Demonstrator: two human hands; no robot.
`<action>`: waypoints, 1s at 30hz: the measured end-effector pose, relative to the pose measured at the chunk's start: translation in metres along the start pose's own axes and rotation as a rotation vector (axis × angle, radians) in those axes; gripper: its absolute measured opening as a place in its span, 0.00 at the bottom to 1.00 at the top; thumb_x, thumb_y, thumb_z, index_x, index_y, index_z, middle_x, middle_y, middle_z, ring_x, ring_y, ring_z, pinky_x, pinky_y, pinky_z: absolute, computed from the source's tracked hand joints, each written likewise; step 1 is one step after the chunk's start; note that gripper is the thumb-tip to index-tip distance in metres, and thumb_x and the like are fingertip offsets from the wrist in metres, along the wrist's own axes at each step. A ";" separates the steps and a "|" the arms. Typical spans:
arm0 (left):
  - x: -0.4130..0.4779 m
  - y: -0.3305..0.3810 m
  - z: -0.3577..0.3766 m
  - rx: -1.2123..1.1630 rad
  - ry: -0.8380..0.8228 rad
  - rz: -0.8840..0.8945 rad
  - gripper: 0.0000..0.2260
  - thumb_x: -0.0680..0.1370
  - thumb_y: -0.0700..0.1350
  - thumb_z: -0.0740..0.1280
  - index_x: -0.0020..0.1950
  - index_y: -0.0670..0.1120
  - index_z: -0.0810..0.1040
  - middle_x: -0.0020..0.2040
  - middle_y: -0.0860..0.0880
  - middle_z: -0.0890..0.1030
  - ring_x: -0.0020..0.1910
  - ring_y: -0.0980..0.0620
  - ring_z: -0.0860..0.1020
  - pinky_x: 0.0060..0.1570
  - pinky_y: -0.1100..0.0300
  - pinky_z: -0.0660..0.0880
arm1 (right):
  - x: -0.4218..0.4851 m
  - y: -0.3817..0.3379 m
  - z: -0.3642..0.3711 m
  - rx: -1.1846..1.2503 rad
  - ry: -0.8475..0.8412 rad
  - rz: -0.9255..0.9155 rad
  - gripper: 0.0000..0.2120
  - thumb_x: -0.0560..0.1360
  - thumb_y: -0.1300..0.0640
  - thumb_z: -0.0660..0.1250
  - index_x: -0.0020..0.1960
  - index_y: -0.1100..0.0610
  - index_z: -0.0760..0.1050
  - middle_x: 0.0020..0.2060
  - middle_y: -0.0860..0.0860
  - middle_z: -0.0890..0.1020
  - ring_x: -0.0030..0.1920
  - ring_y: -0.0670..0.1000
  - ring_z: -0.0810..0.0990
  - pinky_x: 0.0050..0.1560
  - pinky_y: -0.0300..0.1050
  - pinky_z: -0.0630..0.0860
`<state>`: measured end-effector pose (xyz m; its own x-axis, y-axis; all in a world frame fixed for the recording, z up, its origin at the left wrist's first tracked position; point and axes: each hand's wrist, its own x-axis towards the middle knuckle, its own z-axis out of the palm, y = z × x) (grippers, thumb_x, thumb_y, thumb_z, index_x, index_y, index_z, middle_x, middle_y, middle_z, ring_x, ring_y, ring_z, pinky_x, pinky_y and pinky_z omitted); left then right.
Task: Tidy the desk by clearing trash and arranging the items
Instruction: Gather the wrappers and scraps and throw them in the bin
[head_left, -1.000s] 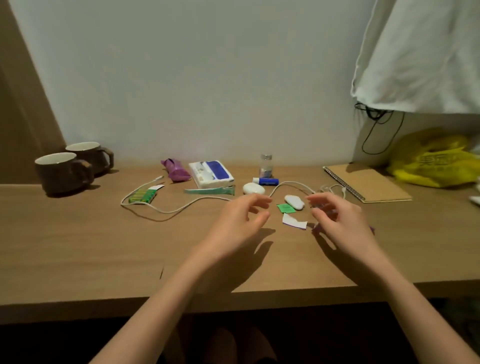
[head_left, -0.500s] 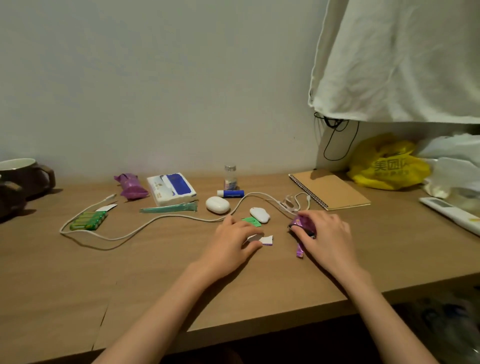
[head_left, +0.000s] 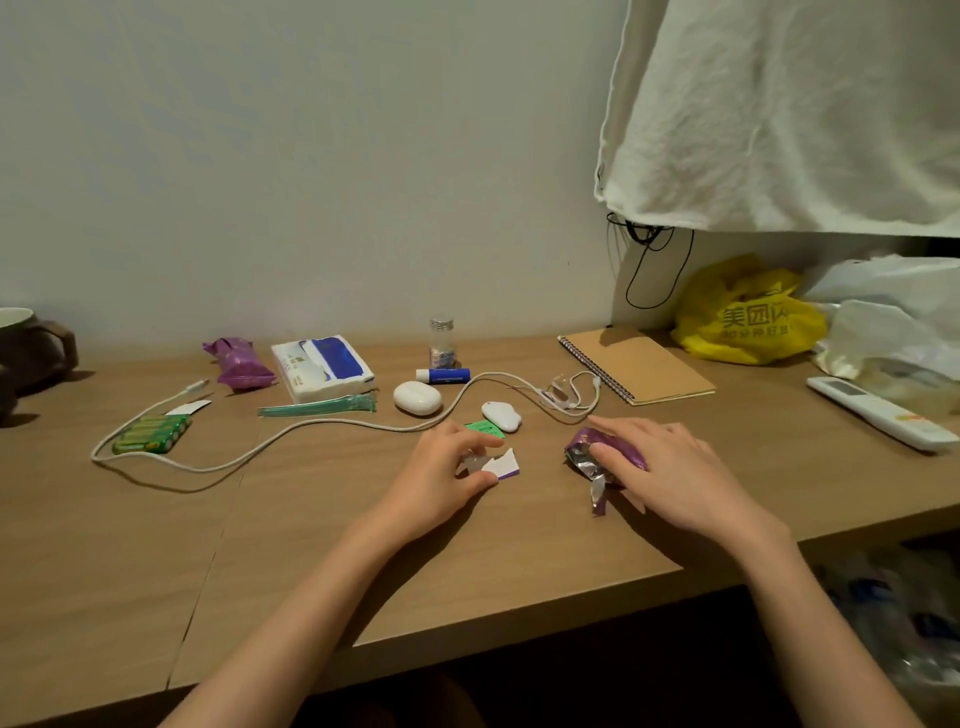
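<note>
My wooden desk (head_left: 156, 571) runs wall to front edge beneath me, and I'll place everything against the spiral notebook (head_left: 636, 368) lying flat at its back right. Beyond the notebook, to its right, sits a yellow plastic bag (head_left: 748, 317), and further right a white remote control (head_left: 878, 418) lies with its long axis running diagonally toward the front right. A white cable (head_left: 291, 431) snakes from just left of the notebook across to the far left, looping round a pack of green batteries (head_left: 153, 434). Well left of the notebook are a blue-and-white tissue pack (head_left: 322, 366) and a purple packet (head_left: 239, 361), both lying flat and angled toward the wall. My right hand (head_left: 675, 473) lies in front of the notebook, palm down, fingers (head_left: 613, 452) curled over a crumpled purple foil wrapper (head_left: 592, 457) whose twisted tail points toward me. My left hand (head_left: 441, 478) rests front-left of the notebook, thumb and forefinger pinching the near edge of a torn white-and-purple paper scrap (head_left: 501, 465), its jagged end pointing toward the notebook. Just behind the scrap lie a green tag (head_left: 483, 427) and a small white cloud-shaped piece (head_left: 501, 415).
</note>
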<state>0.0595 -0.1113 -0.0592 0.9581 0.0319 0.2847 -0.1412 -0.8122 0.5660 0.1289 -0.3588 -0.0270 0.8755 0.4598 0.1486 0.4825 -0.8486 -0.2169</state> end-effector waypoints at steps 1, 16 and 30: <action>-0.001 0.001 0.000 -0.016 0.005 0.000 0.18 0.74 0.48 0.70 0.64 0.55 0.75 0.53 0.55 0.73 0.54 0.57 0.72 0.53 0.62 0.73 | -0.001 0.003 -0.001 0.028 -0.040 -0.004 0.25 0.76 0.33 0.50 0.72 0.34 0.56 0.72 0.42 0.66 0.69 0.52 0.64 0.67 0.54 0.63; -0.014 0.007 -0.013 -0.162 0.093 -0.078 0.15 0.75 0.44 0.69 0.61 0.53 0.78 0.58 0.52 0.77 0.43 0.61 0.74 0.35 0.71 0.71 | -0.013 -0.001 0.010 0.022 0.064 -0.043 0.28 0.73 0.36 0.62 0.71 0.38 0.62 0.60 0.45 0.75 0.59 0.49 0.72 0.50 0.44 0.70; -0.133 0.015 -0.107 -0.389 0.418 -0.186 0.12 0.74 0.41 0.70 0.56 0.54 0.80 0.52 0.54 0.82 0.39 0.57 0.81 0.38 0.67 0.78 | -0.033 -0.110 0.001 0.597 0.155 -0.374 0.21 0.69 0.37 0.67 0.61 0.27 0.65 0.51 0.31 0.75 0.50 0.36 0.75 0.46 0.34 0.74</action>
<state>-0.0971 -0.0657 -0.0057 0.8075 0.4433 0.3891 -0.1367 -0.5011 0.8545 0.0467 -0.2803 -0.0094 0.6568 0.6112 0.4417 0.7199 -0.3338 -0.6085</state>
